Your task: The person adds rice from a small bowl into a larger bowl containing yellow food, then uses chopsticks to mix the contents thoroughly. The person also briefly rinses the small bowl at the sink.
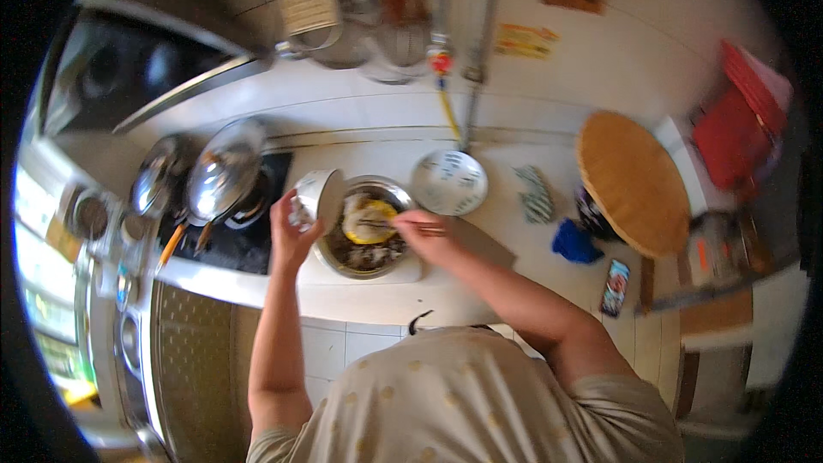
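Observation:
My left hand holds a white bowl, tilted on its side over the left part of a metal basin. Inside the basin lie a pale, doughy-looking mass with bright yellow and dark, chopped-looking food. Over the basin's right side, my right hand is closed on a thin utensil, apparently chopsticks, whose tips reach the yellow and pale food. Just behind my right hand stands a white patterned plate.
On the left, a black cooktop carries lidded pans. Right of the plate lie a striped cloth, a blue cloth-like item, a large round tan lid or board and a phone. A yellow hose runs down the wall.

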A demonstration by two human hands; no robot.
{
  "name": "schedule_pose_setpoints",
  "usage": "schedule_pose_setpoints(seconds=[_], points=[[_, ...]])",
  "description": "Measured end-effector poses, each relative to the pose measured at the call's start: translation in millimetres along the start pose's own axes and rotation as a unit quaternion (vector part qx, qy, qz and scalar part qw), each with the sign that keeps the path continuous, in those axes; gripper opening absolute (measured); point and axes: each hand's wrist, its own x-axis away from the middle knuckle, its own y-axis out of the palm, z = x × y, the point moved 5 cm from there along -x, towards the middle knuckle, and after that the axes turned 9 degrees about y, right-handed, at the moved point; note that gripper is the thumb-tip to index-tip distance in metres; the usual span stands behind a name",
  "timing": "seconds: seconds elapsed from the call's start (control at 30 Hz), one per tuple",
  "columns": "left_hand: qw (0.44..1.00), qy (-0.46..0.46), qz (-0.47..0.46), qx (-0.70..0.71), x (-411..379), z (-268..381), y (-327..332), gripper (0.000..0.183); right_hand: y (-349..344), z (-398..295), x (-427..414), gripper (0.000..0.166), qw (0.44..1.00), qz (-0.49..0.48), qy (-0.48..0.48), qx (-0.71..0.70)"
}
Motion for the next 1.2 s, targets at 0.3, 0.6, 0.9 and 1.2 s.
schedule_pose_setpoints(seconds=[0.3,0.6,0.9,1.2], points=[[0.775,-0.259,0.079,0.572,53.5,-30.1,8.5,0.054,-82.3,-40.8,10.6,0.019,0.940,0.013,0.166,-0.298],[0.698,-0.272,0.020,0.662,57.5,-5.4,40.3,0.059,-60.5,-123.4,-13.1,0.016,0.997,-0.034,0.038,-0.051],[0.716,-0.245,-0.034,0.653,43.9,-6.8,45.7,0.056,1.8,-145.3,-24.8,0.012,0.960,-0.162,-0.083,0.212],[0.753,-0.291,0.007,0.591,47.4,-28.9,49.9,0.057,7.0,-146.5,-25.9,0.011,0.957,-0.157,-0.115,0.214]])
